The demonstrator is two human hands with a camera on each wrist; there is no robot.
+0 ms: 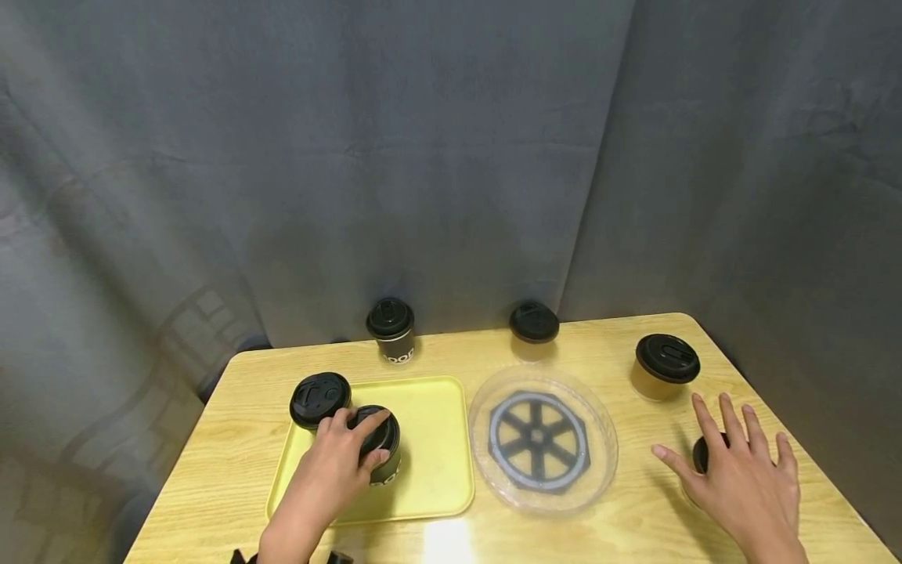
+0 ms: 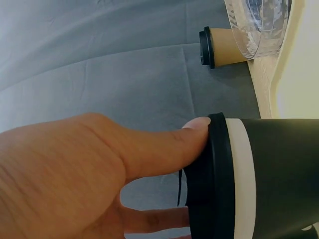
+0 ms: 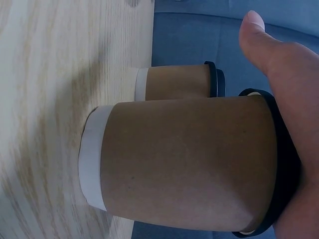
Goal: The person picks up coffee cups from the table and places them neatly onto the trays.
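- Black lid first: your left hand point(image 1: 337, 457) is curled round the lid of a dark cup point(image 1: 384, 458) standing on the yellow tray point(image 1: 437, 439), just beside another lidded cup point(image 1: 319, 398).
- Keep that hold on the rim, thumb and fingers opposite, so the cup stays upright.
- Your right hand point(image 1: 740, 478) lies spread, fingers straight, palm over the lid of a brown cup point(image 3: 189, 164) on the worktop point(image 1: 634, 517).
- Lower it squarely; a second brown cup point(image 1: 665, 366) stands close behind.
- From the head view your hand hides nearly all of that cup.
- I cannot tell whether the lids are fully seated.
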